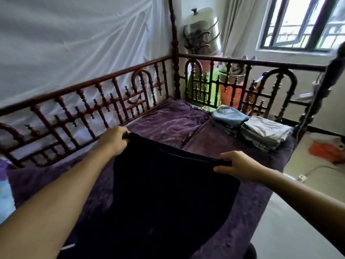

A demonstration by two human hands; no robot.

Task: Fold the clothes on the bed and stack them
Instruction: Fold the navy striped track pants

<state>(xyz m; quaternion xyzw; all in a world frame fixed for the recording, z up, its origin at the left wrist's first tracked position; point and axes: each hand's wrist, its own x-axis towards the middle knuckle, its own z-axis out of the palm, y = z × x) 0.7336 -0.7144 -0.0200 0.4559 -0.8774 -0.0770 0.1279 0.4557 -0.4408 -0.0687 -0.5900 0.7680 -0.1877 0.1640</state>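
While left grip (112, 141), right grip (240, 167) pinch, garment (168, 193) between.

Two hands are showing, left hand (112, 141) and right hand (237, 166), with one garment (168, 193), two stacks (228, 116) (265, 131) and one bed (168, 122).

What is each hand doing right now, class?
Left hand: grips the top edge of the dark garment.
Right hand: grips that edge's other end.

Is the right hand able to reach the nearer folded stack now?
Probably yes, but not freely: the right hand grips the dark garment. Only bare purple bedcover lies between it and the nearer folded stack.
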